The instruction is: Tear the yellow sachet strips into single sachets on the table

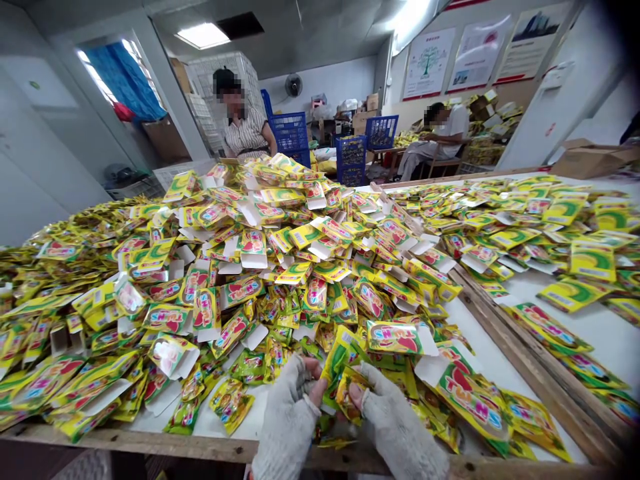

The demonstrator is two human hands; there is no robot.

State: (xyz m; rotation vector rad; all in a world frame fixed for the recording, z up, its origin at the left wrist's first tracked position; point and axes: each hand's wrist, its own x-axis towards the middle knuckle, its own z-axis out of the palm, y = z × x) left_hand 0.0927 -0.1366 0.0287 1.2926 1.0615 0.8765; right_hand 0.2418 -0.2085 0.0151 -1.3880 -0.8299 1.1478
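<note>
My left hand (290,417), in a white knit glove with bare fingertips, is closed at the front edge of the table. Its thumb and fingers pinch the lower end of a yellow and green carton (342,352). My right hand (400,423), gloved the same way, closes its thumb on a small shiny yellow candy packet (349,395) beside the carton. The packet's lower part is blurred. Just behind my hands lie a printed carton (395,338) with a white flap and loose green packets (249,367). Another open carton (465,393) rests to the right of my right hand.
A high heap of cartons and packets (240,260) covers the table. A wooden divider (520,353) separates it from more flat cartons (593,260) on the right. One person (246,130) is behind the heap; another (443,140) sits farther back. Blue crates (351,160) stand beyond the table.
</note>
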